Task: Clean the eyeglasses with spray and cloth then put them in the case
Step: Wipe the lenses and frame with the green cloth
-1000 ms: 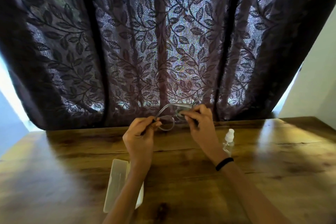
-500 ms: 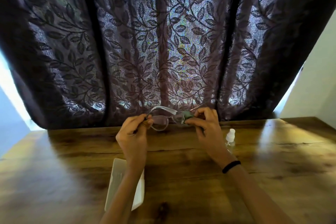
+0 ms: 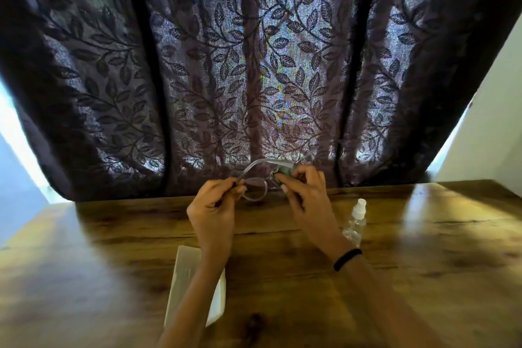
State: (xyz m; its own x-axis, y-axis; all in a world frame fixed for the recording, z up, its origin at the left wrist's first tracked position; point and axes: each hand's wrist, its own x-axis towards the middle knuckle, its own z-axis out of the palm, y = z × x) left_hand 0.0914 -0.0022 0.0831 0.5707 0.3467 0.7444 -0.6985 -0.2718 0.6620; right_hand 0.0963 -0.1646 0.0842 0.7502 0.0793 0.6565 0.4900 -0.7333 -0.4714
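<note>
I hold clear-framed eyeglasses (image 3: 255, 191) in the air above the far part of the wooden table (image 3: 423, 277). My left hand (image 3: 213, 210) pinches the frame's left end. My right hand (image 3: 306, 196) pinches a small grey-green cloth (image 3: 284, 172) round the right lens, which the cloth and fingers hide. One temple arm arches up between my hands. A small clear spray bottle (image 3: 356, 220) with a white cap stands on the table just right of my right wrist. The open white case (image 3: 185, 280) lies near the front, partly under my left forearm.
A dark leaf-patterned curtain (image 3: 254, 65) hangs close behind the table's far edge. A pale wall (image 3: 494, 127) rises at the right. Bright light comes in at the curtain's left and right edges.
Both hands with the glasses have shifted a little to the left and up. The cloth now shows between my right fingers on the right lens.
</note>
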